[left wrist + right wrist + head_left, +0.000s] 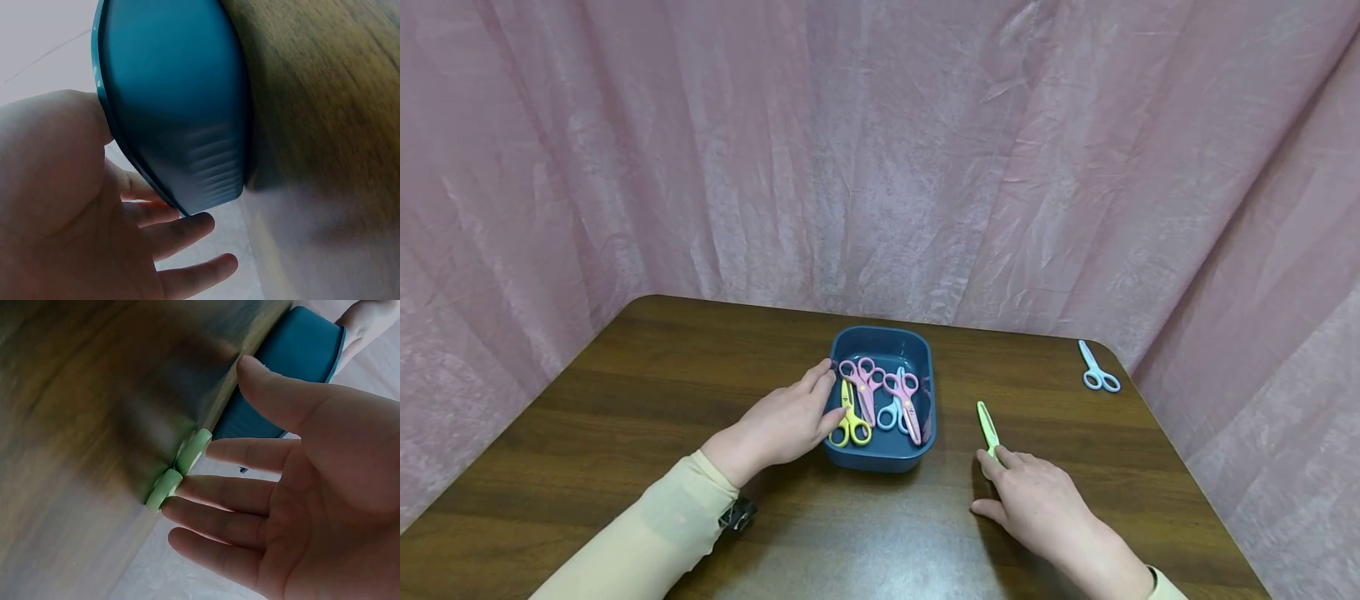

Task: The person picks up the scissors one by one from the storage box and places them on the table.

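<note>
A dark blue plastic bin (880,462) stands on the table with several scissors inside: pink scissors (902,385), yellow scissors (855,430) and light blue scissors (887,417). My left hand (786,417) holds the bin's left side, thumb over the rim and fingers along the outside; the left wrist view shows the bin (175,94) against that hand (69,200). Right of the bin lie green scissors (987,427), their handles mostly covered by my right hand (1037,500). In the right wrist view, extended fingertips touch the green handle loops (165,490).
Another pair of light blue scissors (1101,379) lies near the back right corner of the brown wooden table (662,375). Pink curtains (880,167) hang behind the table and along its sides.
</note>
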Action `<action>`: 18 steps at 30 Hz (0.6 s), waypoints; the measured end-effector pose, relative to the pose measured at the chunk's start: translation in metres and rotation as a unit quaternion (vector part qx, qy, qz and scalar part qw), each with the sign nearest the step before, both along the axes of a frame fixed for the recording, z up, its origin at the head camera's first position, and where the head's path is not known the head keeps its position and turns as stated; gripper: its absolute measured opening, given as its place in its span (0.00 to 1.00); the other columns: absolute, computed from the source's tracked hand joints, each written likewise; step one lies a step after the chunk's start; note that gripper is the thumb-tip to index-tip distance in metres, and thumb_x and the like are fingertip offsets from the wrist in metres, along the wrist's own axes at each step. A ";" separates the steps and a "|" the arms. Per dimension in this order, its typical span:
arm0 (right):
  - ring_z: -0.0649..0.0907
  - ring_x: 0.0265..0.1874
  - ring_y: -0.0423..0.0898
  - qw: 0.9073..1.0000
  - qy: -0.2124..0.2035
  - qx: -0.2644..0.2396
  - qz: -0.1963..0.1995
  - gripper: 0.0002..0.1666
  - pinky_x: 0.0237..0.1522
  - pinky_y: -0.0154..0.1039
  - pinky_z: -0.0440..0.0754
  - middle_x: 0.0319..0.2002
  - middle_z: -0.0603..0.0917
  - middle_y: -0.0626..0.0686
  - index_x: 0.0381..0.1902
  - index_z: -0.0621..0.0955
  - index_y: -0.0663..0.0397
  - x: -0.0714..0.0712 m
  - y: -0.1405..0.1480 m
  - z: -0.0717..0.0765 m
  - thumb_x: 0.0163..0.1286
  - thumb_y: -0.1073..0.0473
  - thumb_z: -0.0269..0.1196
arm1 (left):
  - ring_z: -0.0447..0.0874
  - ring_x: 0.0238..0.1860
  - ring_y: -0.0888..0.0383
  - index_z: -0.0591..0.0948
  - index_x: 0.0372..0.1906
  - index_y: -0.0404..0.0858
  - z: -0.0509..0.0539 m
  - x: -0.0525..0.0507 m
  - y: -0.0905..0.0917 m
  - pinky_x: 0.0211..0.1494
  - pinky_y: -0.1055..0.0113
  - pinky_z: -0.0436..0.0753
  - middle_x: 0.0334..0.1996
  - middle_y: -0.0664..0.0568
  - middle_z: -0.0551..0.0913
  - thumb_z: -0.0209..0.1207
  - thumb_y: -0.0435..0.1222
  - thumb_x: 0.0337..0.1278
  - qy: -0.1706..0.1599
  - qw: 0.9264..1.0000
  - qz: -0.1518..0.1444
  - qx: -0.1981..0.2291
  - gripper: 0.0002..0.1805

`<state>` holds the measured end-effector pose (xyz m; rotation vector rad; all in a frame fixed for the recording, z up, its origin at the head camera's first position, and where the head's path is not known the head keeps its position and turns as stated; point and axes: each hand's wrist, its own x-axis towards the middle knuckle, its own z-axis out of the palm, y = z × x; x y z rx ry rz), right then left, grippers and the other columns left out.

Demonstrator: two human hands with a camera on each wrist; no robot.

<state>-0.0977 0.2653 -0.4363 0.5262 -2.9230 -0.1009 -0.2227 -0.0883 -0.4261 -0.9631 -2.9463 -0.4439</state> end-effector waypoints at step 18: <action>0.84 0.66 0.65 0.997 -0.073 0.001 0.006 0.45 0.69 0.64 0.78 0.66 0.84 0.69 0.67 0.84 0.66 -0.016 0.013 0.007 0.70 0.34 0.75 | 0.73 0.78 0.35 0.64 0.83 0.26 -0.002 -0.001 0.000 0.75 0.41 0.77 0.86 0.31 0.58 0.56 0.51 0.86 -0.001 1.000 0.002 -0.004 0.40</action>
